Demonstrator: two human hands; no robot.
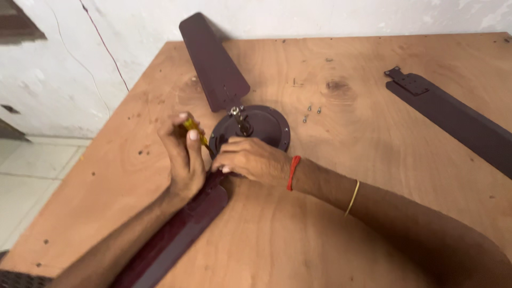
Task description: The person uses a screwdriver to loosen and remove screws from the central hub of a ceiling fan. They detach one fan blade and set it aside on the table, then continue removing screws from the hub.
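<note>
A yellow-handled screwdriver (196,132) was gripped in the left hand (184,154), fingers clenched round the handle, tip angled down toward the near rim of the dark round fan motor hub (261,125). The tip itself was hidden behind the right hand (250,159), so seating in a screw head could not be confirmed. The right hand's fingers were curled and pressed down at the hub's edge, where the near blade (181,229) met it; whether a screw was pinched there could not be told.

The hub sat on the plywood desk (298,224), about mid-desk, with 1 blade (213,61) running from it toward the wall and the near blade running back under the left forearm. A 3rd blade (453,114) lay detached, well apart to the right. 3 small loose screws (310,112) lay just beside the hub.

Risks judged from this:
- Slip: the driver was held at a slant, so cam-out was likely, and the right fingers sat directly in its path.
- Hub was unclamped; torque could have spun or skated it, with only the right hand's pressure resisting.
- Loose screws lay near the hub; a nudge could have rolled them off the desk.
- The near blade overhung the desk edge; forearm weight could have levered it and strained the joint.
</note>
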